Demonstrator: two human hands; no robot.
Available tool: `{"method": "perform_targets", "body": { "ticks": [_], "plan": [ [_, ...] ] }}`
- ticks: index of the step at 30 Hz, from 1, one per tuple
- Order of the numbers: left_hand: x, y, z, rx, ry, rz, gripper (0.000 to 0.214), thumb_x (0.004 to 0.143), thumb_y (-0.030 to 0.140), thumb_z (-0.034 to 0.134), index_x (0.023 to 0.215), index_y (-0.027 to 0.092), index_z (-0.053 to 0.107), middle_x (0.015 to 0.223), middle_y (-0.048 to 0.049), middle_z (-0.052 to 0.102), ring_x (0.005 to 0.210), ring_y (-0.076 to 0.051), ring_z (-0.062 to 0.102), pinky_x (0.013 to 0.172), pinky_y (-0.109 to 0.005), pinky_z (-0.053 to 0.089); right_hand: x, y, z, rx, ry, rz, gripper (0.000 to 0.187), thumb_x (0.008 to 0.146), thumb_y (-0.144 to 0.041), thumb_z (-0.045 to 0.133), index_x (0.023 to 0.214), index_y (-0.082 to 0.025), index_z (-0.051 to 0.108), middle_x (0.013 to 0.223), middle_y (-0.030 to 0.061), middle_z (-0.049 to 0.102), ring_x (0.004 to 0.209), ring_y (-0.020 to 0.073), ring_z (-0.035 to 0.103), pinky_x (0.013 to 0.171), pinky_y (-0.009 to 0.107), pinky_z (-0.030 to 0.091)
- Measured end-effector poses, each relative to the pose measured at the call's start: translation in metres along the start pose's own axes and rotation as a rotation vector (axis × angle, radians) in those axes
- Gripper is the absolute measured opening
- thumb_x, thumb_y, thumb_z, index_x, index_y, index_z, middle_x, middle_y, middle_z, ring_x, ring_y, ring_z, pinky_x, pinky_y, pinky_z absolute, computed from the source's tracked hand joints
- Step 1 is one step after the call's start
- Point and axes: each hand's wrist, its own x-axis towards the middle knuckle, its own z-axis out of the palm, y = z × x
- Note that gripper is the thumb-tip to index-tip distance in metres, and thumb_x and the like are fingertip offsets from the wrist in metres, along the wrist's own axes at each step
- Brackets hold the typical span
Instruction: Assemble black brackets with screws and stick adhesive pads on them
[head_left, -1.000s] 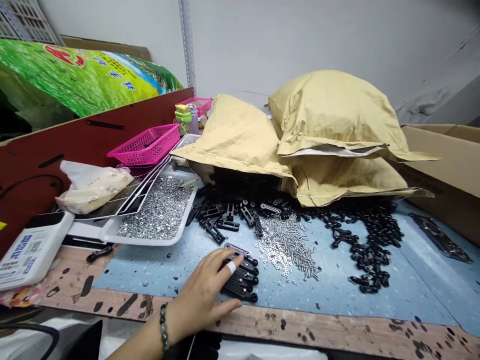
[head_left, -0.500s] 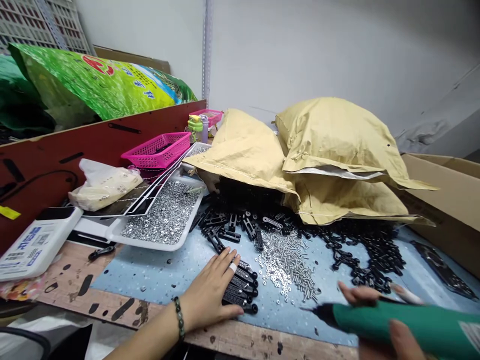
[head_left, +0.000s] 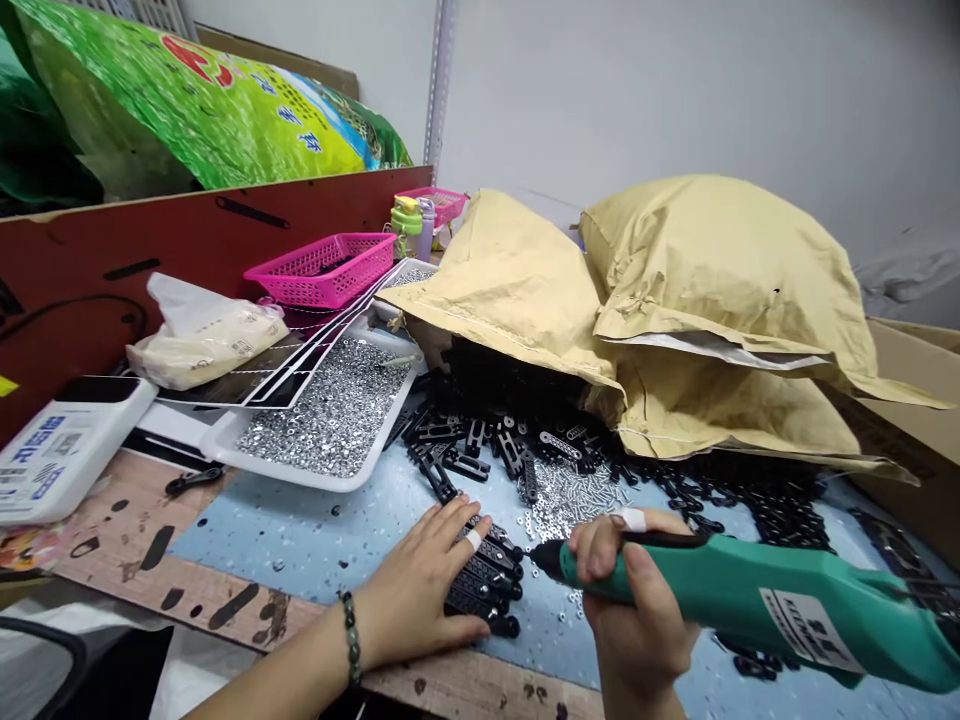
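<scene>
On my feed, my left hand lies on a stack of black slotted plastic brackets at lower centre, its fingers spread apart across the top. My right hand has its fingers clamped round a green electric screwdriver, whose black tip points left, just beside the stack. Loose silver screws sit just above that tip on the blue mat, a white tray of silver nuts lies to the left, and kraft paper bags heap at upper right.
</scene>
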Motion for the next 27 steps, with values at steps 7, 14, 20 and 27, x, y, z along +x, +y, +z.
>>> {"method": "perform_targets", "body": {
  "ticks": [7,14,20,27],
  "plan": [
    [0.0,0.0,-0.001,0.014,-0.034,0.004,0.094,0.073,0.057,0.068,0.147,0.022,0.023,0.152,-0.012,0.024,0.139,-0.034,0.018,0.112,-0.052,0.023,-0.008,0.011,0.001,0.017,-0.114,0.065,0.008,0.088,-0.024,0.05,0.095,-0.022,0.053,0.054,-0.0068,0.047,0.047,0.0098,0.045,0.053,0.026,0.041],
    [-0.001,0.001,-0.003,0.008,-0.037,0.011,0.09,0.076,0.055,0.065,0.148,0.023,0.02,0.153,-0.0113,0.023,0.14,-0.034,0.018,0.113,-0.052,0.021,-0.003,0.013,0.004,-0.063,-0.212,0.105,0.005,0.089,-0.024,0.052,0.094,-0.022,0.05,0.055,-0.0077,0.048,0.047,0.01,0.046,0.052,0.026,0.04],
    [-0.001,0.003,-0.004,-0.004,-0.044,0.014,0.088,0.079,0.058,0.062,0.148,0.022,0.02,0.152,-0.0114,0.025,0.14,-0.033,0.018,0.113,-0.052,0.019,0.0,0.014,0.003,-0.103,-0.253,0.131,0.006,0.09,-0.024,0.052,0.095,-0.022,0.05,0.055,-0.008,0.048,0.048,0.0103,0.046,0.055,0.028,0.041],
    [0.0,0.004,-0.002,-0.019,-0.028,0.036,0.085,0.079,0.053,0.064,0.147,0.023,0.022,0.151,-0.0107,0.026,0.139,-0.033,0.019,0.113,-0.053,0.02,-0.003,0.021,0.006,-0.129,-0.281,0.166,0.006,0.09,-0.026,0.051,0.094,-0.024,0.047,0.054,-0.009,0.046,0.046,0.0102,0.046,0.05,0.026,0.039]
  ]
}}
